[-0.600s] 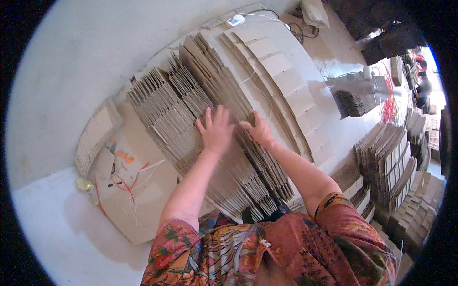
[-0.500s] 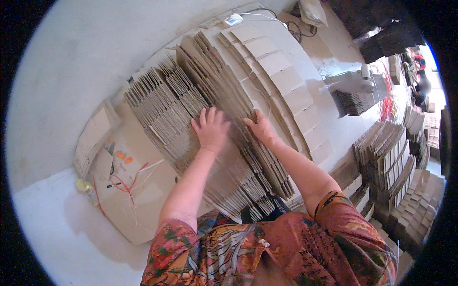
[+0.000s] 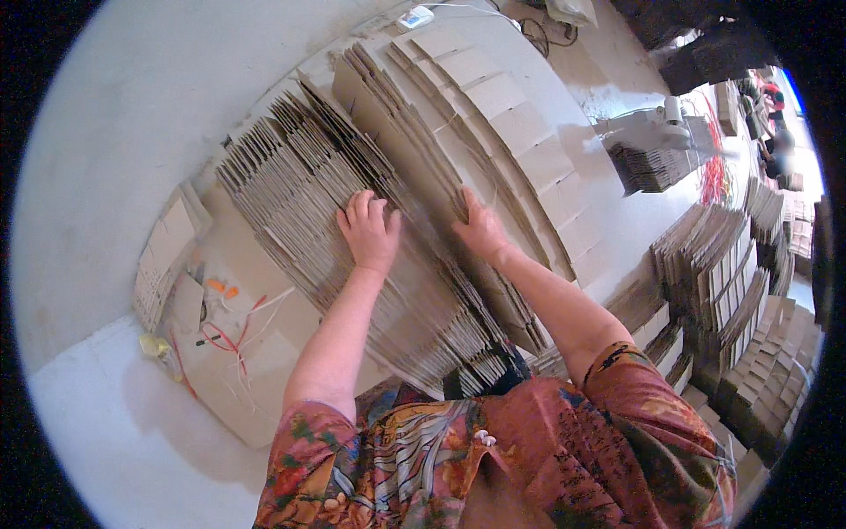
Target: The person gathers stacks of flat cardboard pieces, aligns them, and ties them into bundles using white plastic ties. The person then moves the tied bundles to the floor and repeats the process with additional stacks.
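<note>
A long row of flat brown cardboard pieces stands on edge in front of me, packed tightly. My left hand rests on the upper edges of this row, its fingers apart and slightly bent. To the right, a thinner bunch of cardboard sheets leans apart from the row, with a dark gap between them. My right hand holds the upper edge of that bunch, thumb toward the gap; the other fingers are partly hidden. The lower edges of the pieces are out of sight.
Beyond the right bunch lie overlapping cardboard pieces. A small white device with a cable is at the far edge. Orange bits and red ties lie on the left board. Cardboard stacks stand at right; a person is beyond.
The gap between row and right bunch has widened, and the bunch has become thinner as sheets went over to the left row. My left hand has shifted slightly left.
</note>
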The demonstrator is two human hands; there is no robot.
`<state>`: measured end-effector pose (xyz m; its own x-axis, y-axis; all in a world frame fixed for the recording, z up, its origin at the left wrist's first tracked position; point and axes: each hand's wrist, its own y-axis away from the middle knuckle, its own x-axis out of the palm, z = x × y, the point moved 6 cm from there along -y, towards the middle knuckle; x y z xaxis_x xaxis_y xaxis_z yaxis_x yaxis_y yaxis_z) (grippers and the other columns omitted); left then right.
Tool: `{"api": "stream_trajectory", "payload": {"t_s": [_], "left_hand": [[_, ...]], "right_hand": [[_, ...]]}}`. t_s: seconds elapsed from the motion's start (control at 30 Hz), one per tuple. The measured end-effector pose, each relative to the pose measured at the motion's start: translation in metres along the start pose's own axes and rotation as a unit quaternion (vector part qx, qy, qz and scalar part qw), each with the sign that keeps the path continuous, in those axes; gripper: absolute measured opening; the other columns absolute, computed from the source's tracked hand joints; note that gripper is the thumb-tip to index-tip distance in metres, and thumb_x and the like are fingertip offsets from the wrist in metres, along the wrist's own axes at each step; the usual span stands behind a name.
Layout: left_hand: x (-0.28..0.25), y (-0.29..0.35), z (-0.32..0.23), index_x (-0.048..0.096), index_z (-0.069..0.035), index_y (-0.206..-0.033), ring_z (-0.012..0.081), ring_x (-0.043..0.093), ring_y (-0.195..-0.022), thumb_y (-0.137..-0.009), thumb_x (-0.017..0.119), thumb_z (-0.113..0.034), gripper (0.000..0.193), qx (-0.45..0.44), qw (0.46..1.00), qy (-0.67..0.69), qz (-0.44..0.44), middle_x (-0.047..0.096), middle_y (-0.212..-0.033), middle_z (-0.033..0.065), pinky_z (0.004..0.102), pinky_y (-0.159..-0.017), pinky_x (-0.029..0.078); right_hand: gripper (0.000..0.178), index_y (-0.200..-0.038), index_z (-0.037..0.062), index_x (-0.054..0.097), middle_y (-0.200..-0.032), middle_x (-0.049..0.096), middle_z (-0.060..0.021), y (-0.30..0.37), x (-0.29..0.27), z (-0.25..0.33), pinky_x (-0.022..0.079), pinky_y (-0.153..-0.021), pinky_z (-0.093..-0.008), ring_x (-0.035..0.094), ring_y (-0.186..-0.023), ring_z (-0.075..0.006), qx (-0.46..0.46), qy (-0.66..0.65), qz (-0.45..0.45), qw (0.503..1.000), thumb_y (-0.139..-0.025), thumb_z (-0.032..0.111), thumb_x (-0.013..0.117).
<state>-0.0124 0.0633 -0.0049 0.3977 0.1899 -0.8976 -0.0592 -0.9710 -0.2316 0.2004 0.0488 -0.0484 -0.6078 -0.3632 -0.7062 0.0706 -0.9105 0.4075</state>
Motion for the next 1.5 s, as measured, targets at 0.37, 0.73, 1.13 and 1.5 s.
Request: {"api": "stream_trajectory", "payload": {"t_s": [0.37, 0.73, 1.13, 1.5], "left_hand": [[-0.019, -0.115, -0.026, 0.041, -0.001, -0.126, 0.0351, 0.025, -0.13, -0.084, 0.054, -0.032, 0.053, 0.077, 0.995, -0.027, -0.048, 0.026, -0.141, 0.0168, 0.0542, -0.102, 0.019], [0.024, -0.164, 0.014, 0.025, -0.004, -0.137, 0.031, 0.016, -0.134, -0.09, 0.035, -0.05, 0.067, 0.051, 0.996, -0.069, -0.008, 0.02, -0.145, 0.0155, 0.0491, -0.106, 0.015], [0.028, -0.14, 0.01, 0.023, -0.001, -0.137, 0.0345, 0.014, -0.134, -0.088, 0.042, -0.046, 0.069, 0.031, 0.995, -0.093, 0.025, 0.015, -0.146, 0.0175, 0.0554, -0.103, 0.017], [0.043, -0.196, 0.081, 0.022, -0.007, -0.14, 0.027, 0.009, -0.136, -0.091, 0.029, -0.052, 0.066, -0.026, 0.971, -0.129, 0.2, 0.013, -0.148, 0.0097, 0.0492, -0.107, 0.011]], "right_hand": [[0.069, -0.131, 0.0072, 0.027, -0.1, 0.056, -0.0229, 0.015, 0.024, 0.014, 0.048, -0.071, -0.0489, 0.057, -0.082, -0.042, -0.045, 0.012, -0.042, 0.998, -0.071, 0.016, 0.059], [0.067, -0.131, 0.0049, 0.027, -0.1, 0.055, -0.0226, 0.018, 0.015, 0.018, 0.047, -0.071, -0.0483, 0.057, -0.083, -0.042, -0.053, 0.003, -0.054, 0.997, -0.074, 0.02, 0.059], [0.065, -0.13, 0.0043, 0.028, -0.1, 0.054, -0.0222, 0.016, 0.015, 0.015, 0.048, -0.069, -0.0473, 0.057, -0.08, -0.0411, -0.064, 0.013, -0.075, 0.995, -0.074, 0.017, 0.058], [0.062, -0.129, 0.003, 0.03, -0.098, 0.054, -0.0214, 0.014, 0.022, 0.015, 0.048, -0.066, -0.0472, 0.057, -0.076, -0.0403, -0.065, 0.016, -0.08, 0.995, -0.076, 0.021, 0.056]]}}
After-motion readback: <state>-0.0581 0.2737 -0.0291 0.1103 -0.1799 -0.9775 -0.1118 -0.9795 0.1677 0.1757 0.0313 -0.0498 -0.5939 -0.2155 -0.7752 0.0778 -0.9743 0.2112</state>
